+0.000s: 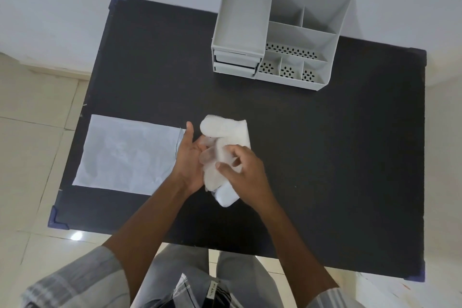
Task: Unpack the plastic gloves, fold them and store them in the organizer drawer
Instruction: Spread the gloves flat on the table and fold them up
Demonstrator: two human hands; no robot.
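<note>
Head view: over the middle of the dark desk (325,157), both hands hold the white gloves (226,132) as a folded bundle. Left hand (188,157) supports it with fingers half open; right hand (241,167) has fingers curled on it. Flat wrapper (125,155) lies left, organizer (277,30) far behind, drawers closed

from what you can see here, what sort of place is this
Probably a room in a home or small office, set up as a plain work spot. A dark table stands against a bare white wall on a pale tiled floor, with a grey desk organizer on it.
</note>
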